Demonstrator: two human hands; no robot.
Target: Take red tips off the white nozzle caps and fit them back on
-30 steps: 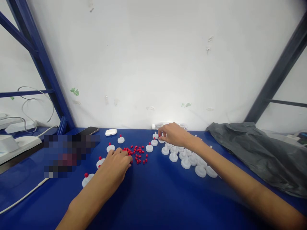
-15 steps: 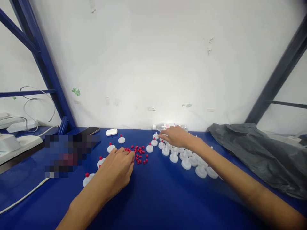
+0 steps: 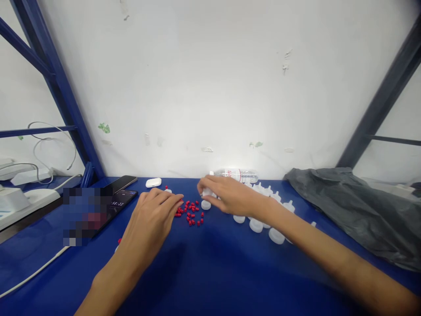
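My left hand [image 3: 156, 215] hovers at the left edge of a scatter of small red caps [image 3: 193, 208]. Its fingers are pinched together, and the fingertips hide whatever is between them. Just to the right, my right hand [image 3: 226, 193] grips a white spouted lid [image 3: 208, 192] by its fingers, raised above the blue table [image 3: 210, 263]. Below it, another white lid [image 3: 205, 205] rests on the table. Many more white spouted lids [image 3: 256, 225] stand under and beyond my right forearm. A red-tipped lid [image 3: 167, 189] shows behind my left hand, others being mostly covered by it.
A clear bottle [image 3: 248, 176] lies against the wall. Dark grey plastic sheeting [image 3: 348, 210] covers the right side. At the left are a white earbud case [image 3: 153, 182], phones [image 3: 123, 199], a white cable [image 3: 36, 274] and a blue metal frame [image 3: 62, 92].
My right hand has picked up a white lid from the far end of the group and brought it left and nearer. My left hand has lifted slightly from the red caps, still pinched.
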